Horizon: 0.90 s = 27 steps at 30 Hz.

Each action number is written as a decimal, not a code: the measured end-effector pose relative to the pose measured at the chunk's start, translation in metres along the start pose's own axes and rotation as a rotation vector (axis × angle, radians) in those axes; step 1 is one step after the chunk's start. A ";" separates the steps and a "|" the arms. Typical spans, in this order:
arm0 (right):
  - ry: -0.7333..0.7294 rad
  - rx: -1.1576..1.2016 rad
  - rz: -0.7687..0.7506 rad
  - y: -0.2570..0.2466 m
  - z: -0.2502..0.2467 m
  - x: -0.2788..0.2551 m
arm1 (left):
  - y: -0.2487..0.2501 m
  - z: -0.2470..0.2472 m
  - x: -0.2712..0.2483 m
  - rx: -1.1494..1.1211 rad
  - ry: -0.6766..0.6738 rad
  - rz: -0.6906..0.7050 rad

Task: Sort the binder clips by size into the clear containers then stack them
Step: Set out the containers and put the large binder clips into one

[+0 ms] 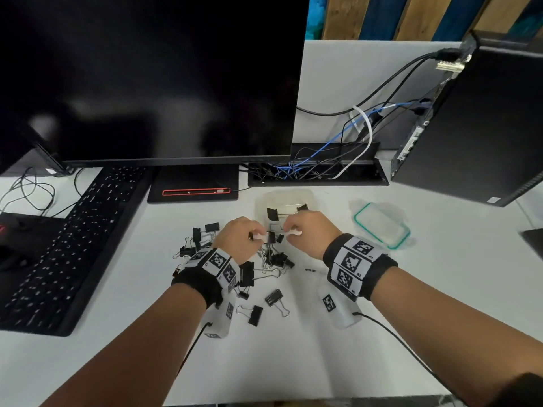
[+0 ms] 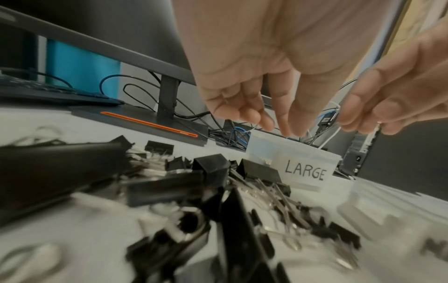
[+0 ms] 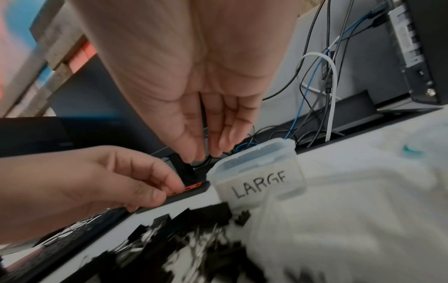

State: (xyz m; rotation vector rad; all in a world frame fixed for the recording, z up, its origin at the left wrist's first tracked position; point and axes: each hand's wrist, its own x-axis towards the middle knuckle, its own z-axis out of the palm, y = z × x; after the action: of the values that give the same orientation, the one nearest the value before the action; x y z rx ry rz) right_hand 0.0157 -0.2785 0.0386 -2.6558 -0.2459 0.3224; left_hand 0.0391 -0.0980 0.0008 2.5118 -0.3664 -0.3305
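Between my two hands I hold a black binder clip [image 1: 271,237], lifted just above the pile and just in front of the clear container [image 1: 286,201] marked LARGE. My left hand [image 1: 238,235] has its fingers [image 1: 256,234] curled in, pinching one side of the clip; my right hand [image 1: 308,230] does the same from the other side, its fingers [image 1: 293,232] bent and closed on the wire handle. From the wrist views the clip itself is hard to make out, so I cannot tell exactly where each fingertip sits on it.

The LARGE container stands open on the white surface [image 1: 323,362] just behind my hands, with at least two big black clips already lying inside it. Its lid with the green seal [image 1: 382,224] lies flat to the right, apart from the container.

The rest of the binder clips [image 1: 264,265] lie scattered in a loose heap beneath and left of my hands, mixed in size, some with silver handles sticking out. A few sit apart nearer to me.

Farther out, a black keyboard [image 1: 73,245] lies to the left, a dark monitor [image 1: 147,77] rises behind, a cable tray full of wires [image 1: 308,168] sits behind the container, and a black computer tower [image 1: 476,127] stands at the right.
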 end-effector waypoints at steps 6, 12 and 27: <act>-0.079 0.010 -0.016 -0.022 0.034 -0.028 | -0.016 -0.001 -0.037 -0.014 -0.018 0.042; -0.179 0.047 0.014 -0.026 0.063 -0.044 | -0.033 0.008 -0.065 -0.055 -0.045 0.001; -0.196 -0.091 0.136 -0.025 0.095 -0.060 | -0.046 0.044 -0.094 0.181 -0.332 0.116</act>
State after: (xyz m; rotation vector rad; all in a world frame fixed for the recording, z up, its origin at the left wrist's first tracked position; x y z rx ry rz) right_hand -0.0700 -0.2307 -0.0220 -2.7380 -0.1442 0.6317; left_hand -0.0533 -0.0528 -0.0459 2.5952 -0.6981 -0.6988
